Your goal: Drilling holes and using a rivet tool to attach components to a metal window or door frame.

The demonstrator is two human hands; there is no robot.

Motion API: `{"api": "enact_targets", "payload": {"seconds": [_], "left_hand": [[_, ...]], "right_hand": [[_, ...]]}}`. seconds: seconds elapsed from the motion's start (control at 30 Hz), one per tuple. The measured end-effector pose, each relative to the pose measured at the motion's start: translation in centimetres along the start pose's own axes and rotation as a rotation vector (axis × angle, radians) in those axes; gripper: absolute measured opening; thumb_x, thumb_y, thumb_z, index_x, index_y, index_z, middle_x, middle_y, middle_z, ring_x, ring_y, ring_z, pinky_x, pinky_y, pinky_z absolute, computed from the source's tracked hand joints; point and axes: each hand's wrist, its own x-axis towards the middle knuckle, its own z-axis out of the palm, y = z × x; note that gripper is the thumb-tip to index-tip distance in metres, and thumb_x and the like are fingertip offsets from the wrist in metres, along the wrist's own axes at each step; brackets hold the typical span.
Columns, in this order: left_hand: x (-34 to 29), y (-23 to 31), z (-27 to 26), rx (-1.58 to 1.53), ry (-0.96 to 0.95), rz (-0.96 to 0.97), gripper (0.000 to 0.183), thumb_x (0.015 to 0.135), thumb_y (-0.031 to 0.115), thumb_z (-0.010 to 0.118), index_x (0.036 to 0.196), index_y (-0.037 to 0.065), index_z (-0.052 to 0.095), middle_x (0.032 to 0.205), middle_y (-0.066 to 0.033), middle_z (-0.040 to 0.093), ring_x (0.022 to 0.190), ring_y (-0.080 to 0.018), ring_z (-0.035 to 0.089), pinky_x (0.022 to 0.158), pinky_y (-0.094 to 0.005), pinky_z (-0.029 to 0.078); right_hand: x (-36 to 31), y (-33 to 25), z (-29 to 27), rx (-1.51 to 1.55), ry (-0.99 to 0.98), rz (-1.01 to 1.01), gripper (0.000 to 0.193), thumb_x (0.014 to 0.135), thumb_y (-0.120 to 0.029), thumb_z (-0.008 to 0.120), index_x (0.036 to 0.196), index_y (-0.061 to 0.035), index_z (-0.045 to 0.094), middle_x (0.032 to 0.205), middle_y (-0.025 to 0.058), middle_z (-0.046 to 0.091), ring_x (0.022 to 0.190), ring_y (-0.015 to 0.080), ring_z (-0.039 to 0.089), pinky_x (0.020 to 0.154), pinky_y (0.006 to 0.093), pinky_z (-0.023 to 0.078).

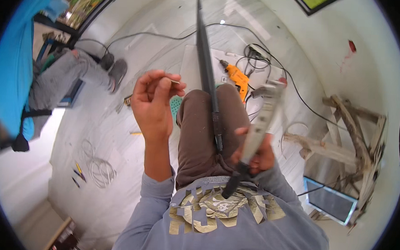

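Observation:
My right hand [258, 154] is closed around a long grey metal hand tool [259, 123] with a row of dark holes and a black grip. Motion blurs the tool's upper end, so its exact kind is unclear. Raised to the left of my knees, my left hand [154, 97] pinches a small thin pale piece [175, 81] between thumb and fingers. What that piece is, I cannot make out. Between my thighs stands a long dark panel [206, 57], seen nearly edge-on, and neither hand touches it.
Beyond my right knee an orange power drill [237, 79] lies on a white sheet, near a dark coiled cable [258, 55]. At right are a rough wooden stand [339, 148] and a framed dark panel [330, 202]. A white cable coil [99, 169] lies left. Another person's leg [92, 74] is far left.

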Motion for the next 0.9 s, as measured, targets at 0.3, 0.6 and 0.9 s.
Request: {"api": "enact_targets", "payload": {"seconds": [0.3,0.6,0.9], "left_hand": [[-5.2,4.2,8.1,0.164,-0.225,0.293,0.019,0.088,-0.005,0.067,0.107,-0.005,0.061,0.097,-0.017,0.072,0.093,-0.0207,0.071,0.084,-0.0285,0.056],[-6.6,6.1,9.3,0.329,-0.306,0.441,0.02,0.087,-0.005,0.068,0.107,-0.006,0.064,0.095,-0.0165,0.072,0.089,-0.0198,0.071,0.08,-0.0275,0.056],[-7.8,6.9,8.1,0.84,-0.515,0.21,0.074,0.08,0.021,0.078,0.142,0.003,0.043,0.131,-0.0185,0.058,0.102,-0.0293,0.068,0.083,-0.0362,0.054]], "right_hand": [[-1.8,1.1,4.5,0.082,-0.125,0.146,0.071,0.093,-0.066,0.046,0.121,-0.0014,0.055,0.049,-0.0065,0.038,0.036,0.002,0.03,0.036,0.0194,0.025],[-3.8,1.0,5.4,0.01,-0.107,0.076,0.076,0.089,-0.071,0.047,0.118,-0.0013,0.055,0.052,-0.0052,0.043,0.037,0.0004,0.028,0.034,0.0168,0.024],[-2.8,1.5,4.6,0.018,-0.042,-0.184,0.058,0.097,-0.055,0.05,0.121,-0.0023,0.056,0.057,-0.0042,0.047,0.038,0.0021,0.03,0.036,0.02,0.027]]}}
